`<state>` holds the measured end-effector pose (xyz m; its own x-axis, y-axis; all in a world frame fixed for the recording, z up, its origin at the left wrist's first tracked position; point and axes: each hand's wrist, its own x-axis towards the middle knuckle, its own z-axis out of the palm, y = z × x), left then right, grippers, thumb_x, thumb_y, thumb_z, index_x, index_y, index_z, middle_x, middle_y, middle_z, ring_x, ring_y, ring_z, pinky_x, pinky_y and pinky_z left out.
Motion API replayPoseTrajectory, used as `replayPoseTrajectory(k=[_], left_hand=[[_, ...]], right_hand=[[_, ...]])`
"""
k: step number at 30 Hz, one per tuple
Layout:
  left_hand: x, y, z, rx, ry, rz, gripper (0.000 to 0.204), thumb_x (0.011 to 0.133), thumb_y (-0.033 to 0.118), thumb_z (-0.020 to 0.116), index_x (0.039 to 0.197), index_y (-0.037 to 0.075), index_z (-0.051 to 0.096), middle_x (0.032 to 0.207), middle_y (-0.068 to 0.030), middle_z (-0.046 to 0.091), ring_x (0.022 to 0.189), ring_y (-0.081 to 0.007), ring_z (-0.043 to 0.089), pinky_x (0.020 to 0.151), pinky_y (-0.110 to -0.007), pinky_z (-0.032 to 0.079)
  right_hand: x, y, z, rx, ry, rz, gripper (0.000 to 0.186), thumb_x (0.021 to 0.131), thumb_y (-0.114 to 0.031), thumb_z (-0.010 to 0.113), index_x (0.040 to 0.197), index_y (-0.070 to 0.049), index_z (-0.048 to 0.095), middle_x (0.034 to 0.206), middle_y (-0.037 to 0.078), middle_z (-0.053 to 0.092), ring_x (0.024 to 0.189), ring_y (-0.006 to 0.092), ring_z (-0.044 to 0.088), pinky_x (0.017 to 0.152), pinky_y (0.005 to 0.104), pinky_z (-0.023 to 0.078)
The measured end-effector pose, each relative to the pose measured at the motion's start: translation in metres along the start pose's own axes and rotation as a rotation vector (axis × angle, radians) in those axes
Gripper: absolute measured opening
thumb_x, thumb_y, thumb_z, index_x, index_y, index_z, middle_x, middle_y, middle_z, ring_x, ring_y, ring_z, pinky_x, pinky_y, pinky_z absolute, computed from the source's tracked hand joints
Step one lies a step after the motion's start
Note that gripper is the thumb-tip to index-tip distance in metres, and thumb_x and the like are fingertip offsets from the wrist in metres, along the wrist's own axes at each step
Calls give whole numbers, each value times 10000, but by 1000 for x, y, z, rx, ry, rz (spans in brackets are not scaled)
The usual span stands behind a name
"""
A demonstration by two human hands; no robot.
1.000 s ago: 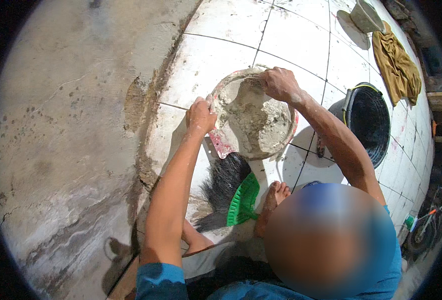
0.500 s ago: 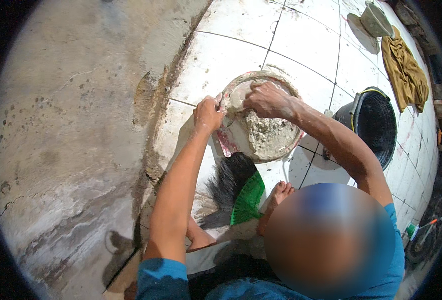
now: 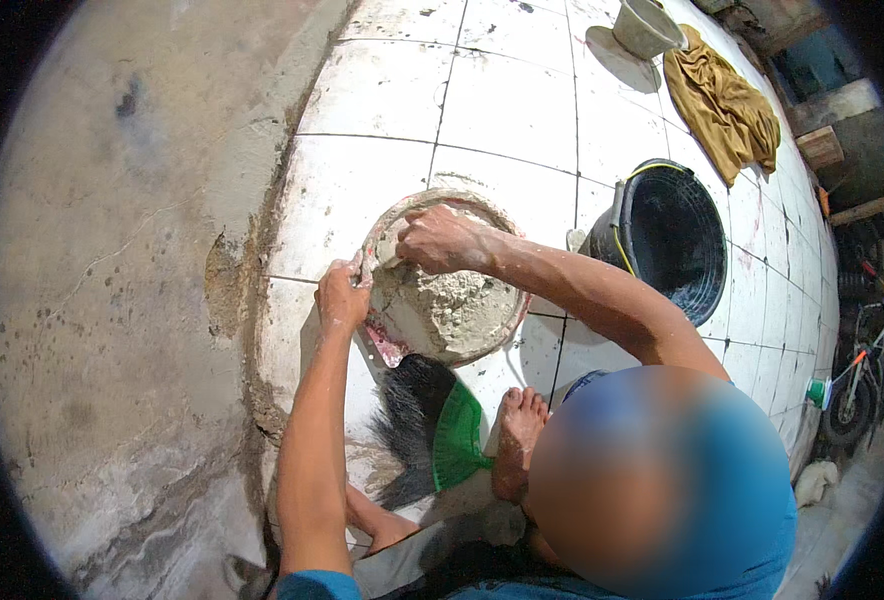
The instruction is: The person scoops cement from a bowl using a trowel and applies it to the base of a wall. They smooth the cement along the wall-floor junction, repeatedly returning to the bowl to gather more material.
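1. The round basin (image 3: 452, 196) sits on white floor tiles (image 3: 507, 95), wet mortar (image 3: 462, 305) inside.
2. The left hand (image 3: 342, 296) grips the basin's left edge.
3. The right hand (image 3: 442, 243) is curled over the mortar; from here I can't tell whether it holds anything.
4. A black bucket (image 3: 674, 240) stands right of the basin.

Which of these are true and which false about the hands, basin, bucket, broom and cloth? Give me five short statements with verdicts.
1. The left hand grips the rim of the round basin. True.
2. The black bucket stands to the right of the basin. True.
3. Both hands are inside the bucket. False: the right hand is over the grey mix in the basin.
4. The broom has a green head and dark bristles. True.
5. The cloth is bright blue. False: the crumpled cloth is mustard-brown.
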<state>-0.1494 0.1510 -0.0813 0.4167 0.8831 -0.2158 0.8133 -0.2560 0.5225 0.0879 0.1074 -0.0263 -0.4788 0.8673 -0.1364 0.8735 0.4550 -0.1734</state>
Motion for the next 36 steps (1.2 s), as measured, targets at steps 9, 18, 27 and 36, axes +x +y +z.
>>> replayPoseTrajectory(k=[9,18,27,36], left_hand=[[23,19,1,52,24,62,422,830,209,816,1230,95,739,1125,-184,734,1067,-382,701,941,-460,553],[-7,25,2,-160,107,-79,381,865,268,785,1206,99,762,1119,-208,750,1047,-376,721,934,-450,560],[-17,34,5,-134,42,-116,254,823,253,763,1010,89,814,972,-211,764,935,-403,737,873,-465,573],[-19,34,9,-160,71,-174,260,815,263,777,1016,104,821,967,-198,771,938,-392,740,881,-459,574]], right_hand=[[-72,-23,9,96,-132,91,254,789,-143,698,1032,-125,771,1007,50,757,985,303,670,848,429,585],[-77,-10,-38,200,-36,501,263,837,-58,611,1036,-108,777,996,115,755,900,291,708,763,442,591],[-39,28,-2,97,29,481,261,809,-102,624,1032,-71,757,964,167,736,902,361,706,804,495,581],[-41,-1,4,49,-22,106,301,759,-48,676,1033,-119,778,998,60,757,1020,277,683,827,428,600]])
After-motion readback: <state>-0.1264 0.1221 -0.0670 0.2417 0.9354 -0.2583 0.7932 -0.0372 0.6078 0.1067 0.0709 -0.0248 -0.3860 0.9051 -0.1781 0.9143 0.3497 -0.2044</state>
